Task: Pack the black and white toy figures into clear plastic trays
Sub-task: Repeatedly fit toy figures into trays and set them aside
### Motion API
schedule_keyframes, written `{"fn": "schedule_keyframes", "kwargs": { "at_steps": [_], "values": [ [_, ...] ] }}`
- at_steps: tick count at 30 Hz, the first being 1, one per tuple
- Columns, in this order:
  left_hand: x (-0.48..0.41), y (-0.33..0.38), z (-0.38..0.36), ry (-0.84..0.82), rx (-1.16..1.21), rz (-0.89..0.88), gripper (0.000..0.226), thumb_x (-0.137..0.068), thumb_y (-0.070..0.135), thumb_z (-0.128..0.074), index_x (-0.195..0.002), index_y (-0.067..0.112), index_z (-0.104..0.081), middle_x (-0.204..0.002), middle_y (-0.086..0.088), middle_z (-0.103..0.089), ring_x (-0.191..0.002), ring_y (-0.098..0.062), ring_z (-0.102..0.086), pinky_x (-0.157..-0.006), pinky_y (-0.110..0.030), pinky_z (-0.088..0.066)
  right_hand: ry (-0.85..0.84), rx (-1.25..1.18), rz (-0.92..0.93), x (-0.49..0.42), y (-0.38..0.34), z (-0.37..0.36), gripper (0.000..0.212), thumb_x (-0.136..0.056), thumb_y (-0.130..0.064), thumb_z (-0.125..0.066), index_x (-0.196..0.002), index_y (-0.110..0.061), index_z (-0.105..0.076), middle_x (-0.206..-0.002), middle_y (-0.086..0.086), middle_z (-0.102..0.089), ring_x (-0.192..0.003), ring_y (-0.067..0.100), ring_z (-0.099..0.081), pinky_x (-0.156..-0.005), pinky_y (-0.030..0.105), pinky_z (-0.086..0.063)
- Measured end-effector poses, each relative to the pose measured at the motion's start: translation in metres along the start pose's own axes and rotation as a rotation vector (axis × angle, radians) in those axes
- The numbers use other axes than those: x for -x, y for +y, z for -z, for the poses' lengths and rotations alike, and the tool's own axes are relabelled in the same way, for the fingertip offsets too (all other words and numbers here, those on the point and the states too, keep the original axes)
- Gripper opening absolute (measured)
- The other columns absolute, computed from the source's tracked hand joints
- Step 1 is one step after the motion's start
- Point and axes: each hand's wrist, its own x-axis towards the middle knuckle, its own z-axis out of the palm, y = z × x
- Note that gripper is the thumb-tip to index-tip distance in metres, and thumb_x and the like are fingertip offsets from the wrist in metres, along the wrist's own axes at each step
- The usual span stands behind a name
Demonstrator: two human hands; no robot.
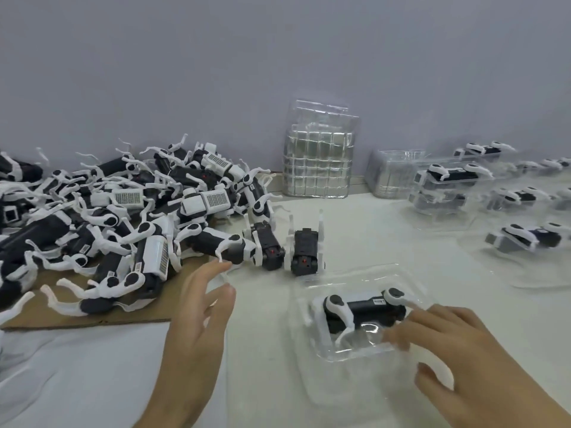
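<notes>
A black and white toy figure (364,310) lies on its side in a clear plastic tray (312,329) near the front of the table. My right hand (457,350) rests on the tray's right side, fingers spread, fingertips at the figure's rear leg. My left hand (200,319) hovers open to the left of the tray, its fingertips close to a loose figure (216,242) at the edge of a big pile of figures (108,217). Two more figures (304,251) stand upright just behind the tray.
The pile sits on a brown cardboard sheet (102,313) at the left. Stacks of empty clear trays (319,159) lean against the grey wall. Several packed trays (448,177) cover the right side of the table.
</notes>
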Motion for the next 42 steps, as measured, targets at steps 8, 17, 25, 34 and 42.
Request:
{"fn": "schedule_keyframes", "kwargs": {
  "at_steps": [8, 17, 25, 34, 42],
  "values": [
    [-0.006, -0.006, 0.001, 0.004, -0.060, 0.033, 0.032, -0.083, 0.055, -0.047, -0.114, 0.057, -0.056, -0.132, 0.031, -0.047, -0.109, -0.005, -0.063, -0.100, -0.047, -0.047, 0.060, -0.046, 0.110, -0.013, -0.040, -0.004, 0.046, -0.074, -0.036, -0.053, -0.117, -0.042, -0.068, -0.128, -0.012, -0.063, -0.115, 0.004, -0.058, -0.094, 0.027, -0.046],
    [-0.010, -0.010, 0.001, -0.003, -0.067, 0.063, 0.032, -0.073, 0.063, -0.050, -0.105, 0.060, -0.054, -0.127, 0.035, -0.042, -0.105, -0.014, -0.066, -0.090, -0.045, -0.051, 0.052, 0.004, -0.111, -0.042, 0.061, -0.031, 0.039, -0.073, 0.016, -0.064, -0.085, -0.021, -0.069, -0.098, -0.013, -0.065, -0.124, 0.009, -0.056, -0.116, 0.023, -0.020],
    [-0.011, -0.013, 0.001, -0.011, -0.101, 0.047, 0.027, -0.079, 0.049, -0.051, -0.104, 0.060, -0.054, -0.123, 0.042, -0.038, -0.101, -0.014, -0.067, -0.088, -0.046, -0.053, 0.131, 0.164, -0.168, -0.033, 0.109, -0.034, 0.047, -0.063, 0.017, -0.072, -0.094, -0.018, -0.072, -0.107, -0.004, -0.067, -0.125, 0.018, -0.058, -0.107, 0.030, -0.023],
    [-0.011, -0.011, 0.000, -0.005, -0.102, 0.053, 0.027, -0.077, 0.047, -0.053, -0.101, 0.060, -0.054, -0.125, 0.027, -0.042, -0.098, -0.016, -0.068, -0.086, -0.047, -0.054, 0.191, 0.307, -0.325, -0.012, 0.149, -0.026, 0.042, -0.060, 0.010, -0.080, -0.094, -0.014, -0.074, -0.102, 0.002, -0.068, -0.114, 0.028, -0.065, -0.108, 0.053, -0.022],
    [-0.011, -0.011, -0.002, 0.003, -0.119, 0.059, 0.029, -0.075, 0.044, -0.055, -0.096, 0.064, -0.053, -0.131, 0.019, -0.040, -0.092, -0.011, -0.070, -0.088, -0.049, -0.054, 0.223, 0.429, -0.453, -0.005, 0.175, -0.018, 0.040, -0.061, 0.005, -0.082, -0.095, -0.012, -0.074, -0.106, 0.008, -0.072, -0.117, 0.035, -0.062, -0.108, 0.050, -0.017]
  ]
}}
